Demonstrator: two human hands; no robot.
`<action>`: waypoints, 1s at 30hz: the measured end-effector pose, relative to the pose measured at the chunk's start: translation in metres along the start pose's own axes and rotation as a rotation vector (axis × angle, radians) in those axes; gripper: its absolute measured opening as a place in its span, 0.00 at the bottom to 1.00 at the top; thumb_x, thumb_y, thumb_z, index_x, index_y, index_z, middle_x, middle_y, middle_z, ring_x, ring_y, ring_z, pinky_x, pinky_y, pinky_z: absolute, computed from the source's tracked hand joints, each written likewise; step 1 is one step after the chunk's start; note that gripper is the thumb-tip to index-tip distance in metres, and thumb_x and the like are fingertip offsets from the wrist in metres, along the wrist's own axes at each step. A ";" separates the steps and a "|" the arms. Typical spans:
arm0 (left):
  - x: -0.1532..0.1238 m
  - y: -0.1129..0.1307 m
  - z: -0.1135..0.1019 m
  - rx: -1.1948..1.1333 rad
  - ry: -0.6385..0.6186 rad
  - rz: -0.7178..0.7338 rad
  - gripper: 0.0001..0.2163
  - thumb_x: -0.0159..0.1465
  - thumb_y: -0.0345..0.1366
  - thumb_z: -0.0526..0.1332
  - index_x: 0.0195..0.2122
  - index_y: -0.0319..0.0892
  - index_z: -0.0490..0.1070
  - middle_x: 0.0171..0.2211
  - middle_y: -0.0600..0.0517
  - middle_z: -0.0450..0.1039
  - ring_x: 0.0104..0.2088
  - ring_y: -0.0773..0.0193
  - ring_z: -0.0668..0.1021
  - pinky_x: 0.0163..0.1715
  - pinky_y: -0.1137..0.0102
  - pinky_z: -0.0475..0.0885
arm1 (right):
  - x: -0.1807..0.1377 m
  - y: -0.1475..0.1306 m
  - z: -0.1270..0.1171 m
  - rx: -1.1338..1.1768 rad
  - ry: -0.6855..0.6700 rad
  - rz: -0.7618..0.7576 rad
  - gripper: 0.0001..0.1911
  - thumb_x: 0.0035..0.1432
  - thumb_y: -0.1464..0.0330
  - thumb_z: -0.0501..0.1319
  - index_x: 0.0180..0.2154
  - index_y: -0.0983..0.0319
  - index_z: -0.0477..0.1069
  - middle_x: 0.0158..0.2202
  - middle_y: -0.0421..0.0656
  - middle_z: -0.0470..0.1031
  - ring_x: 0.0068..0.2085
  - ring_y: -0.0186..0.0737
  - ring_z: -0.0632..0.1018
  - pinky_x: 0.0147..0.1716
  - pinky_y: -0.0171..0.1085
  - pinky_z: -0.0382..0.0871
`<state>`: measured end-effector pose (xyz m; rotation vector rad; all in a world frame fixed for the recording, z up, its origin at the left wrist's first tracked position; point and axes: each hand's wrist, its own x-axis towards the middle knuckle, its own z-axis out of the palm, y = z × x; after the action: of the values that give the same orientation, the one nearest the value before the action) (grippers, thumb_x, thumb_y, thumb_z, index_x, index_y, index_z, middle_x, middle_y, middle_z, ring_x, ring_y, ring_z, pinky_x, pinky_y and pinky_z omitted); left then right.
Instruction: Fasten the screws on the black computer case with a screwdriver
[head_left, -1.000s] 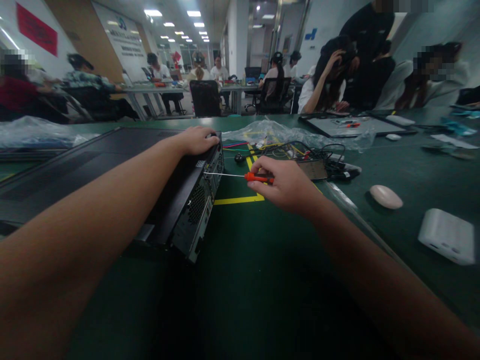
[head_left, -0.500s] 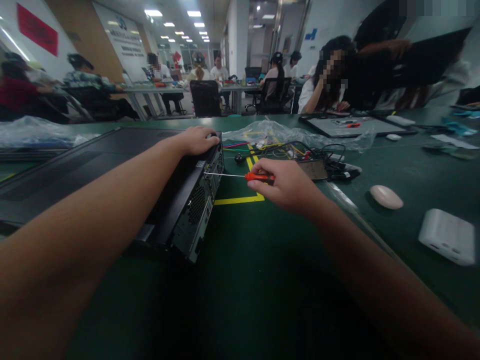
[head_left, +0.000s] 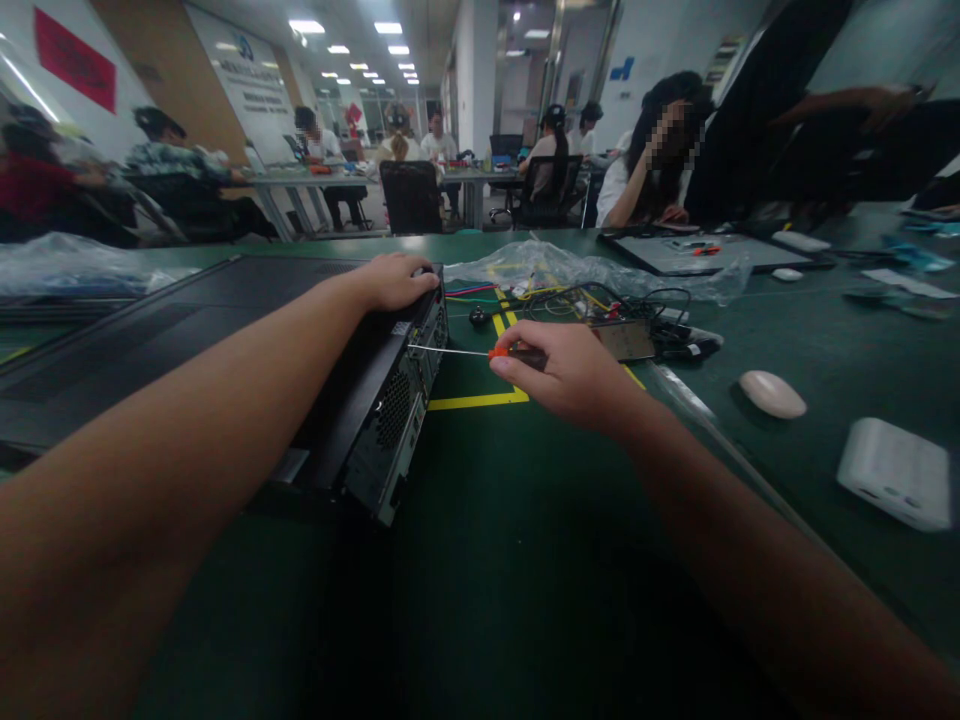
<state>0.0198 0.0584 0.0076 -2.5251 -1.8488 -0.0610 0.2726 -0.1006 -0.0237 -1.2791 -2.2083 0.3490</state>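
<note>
A black desktop computer case (head_left: 225,290) lies flat on the green table, its rear panel with vents and ports facing right. My left hand (head_left: 397,282) rests on top at the rear edge, fingers stretched toward the rim and partly out of sight. In my right hand (head_left: 566,368) is a screwdriver (head_left: 498,352) with an orange and dark handle, pinched between thumb and fingers. Its thin shaft points left, the tip touching the rear panel near the upper edge. Any screw at the tip is too small to make out.
Beyond my right hand lie tangled cables (head_left: 577,300) and a metal-faced box (head_left: 628,340). Clear plastic wrap (head_left: 547,258) sits behind. A pale oval object (head_left: 772,394) and a white box-like device (head_left: 894,474) are at right. People sit across the table and further back.
My right hand has turned slightly around the screwdriver handle, now covering more of it. The tip and my left hand stay in place. A standing person at right has shifted.
</note>
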 end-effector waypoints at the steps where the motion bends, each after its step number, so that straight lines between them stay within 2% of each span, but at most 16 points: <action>1: 0.000 0.000 0.000 -0.003 0.000 -0.003 0.33 0.77 0.49 0.45 0.77 0.38 0.66 0.77 0.40 0.67 0.78 0.45 0.68 0.77 0.59 0.61 | 0.000 0.000 0.000 -0.003 0.008 -0.002 0.17 0.66 0.55 0.65 0.47 0.61 0.80 0.37 0.46 0.84 0.38 0.47 0.80 0.39 0.43 0.63; 4: 0.000 0.000 0.001 -0.015 0.003 0.001 0.33 0.77 0.49 0.45 0.77 0.38 0.66 0.77 0.40 0.67 0.78 0.45 0.68 0.77 0.60 0.61 | 0.000 0.002 0.001 -0.034 0.025 -0.010 0.16 0.61 0.59 0.68 0.48 0.58 0.75 0.35 0.43 0.81 0.35 0.44 0.77 0.37 0.43 0.62; 7: 0.002 -0.001 0.002 -0.008 0.009 0.011 0.33 0.77 0.49 0.45 0.77 0.39 0.67 0.76 0.41 0.68 0.77 0.46 0.68 0.77 0.59 0.61 | 0.000 0.002 0.001 -0.036 0.037 -0.025 0.10 0.62 0.63 0.67 0.44 0.57 0.73 0.35 0.43 0.80 0.35 0.43 0.76 0.38 0.43 0.62; 18: 0.007 -0.006 0.004 -0.008 0.018 0.028 0.32 0.77 0.49 0.46 0.75 0.40 0.69 0.75 0.41 0.70 0.76 0.44 0.71 0.75 0.57 0.64 | 0.000 0.003 0.001 -0.035 0.036 -0.036 0.09 0.63 0.61 0.66 0.41 0.58 0.73 0.35 0.42 0.79 0.35 0.42 0.74 0.38 0.43 0.60; 30: 0.006 -0.006 0.003 -0.009 0.011 0.031 0.33 0.76 0.50 0.46 0.76 0.40 0.68 0.76 0.40 0.69 0.76 0.46 0.70 0.76 0.58 0.62 | 0.000 0.001 0.000 -0.027 0.026 -0.020 0.09 0.63 0.60 0.66 0.41 0.58 0.74 0.35 0.43 0.79 0.35 0.42 0.74 0.38 0.43 0.60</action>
<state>0.0164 0.0657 0.0048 -2.5531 -1.8099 -0.0822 0.2735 -0.1005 -0.0241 -1.2677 -2.2099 0.2940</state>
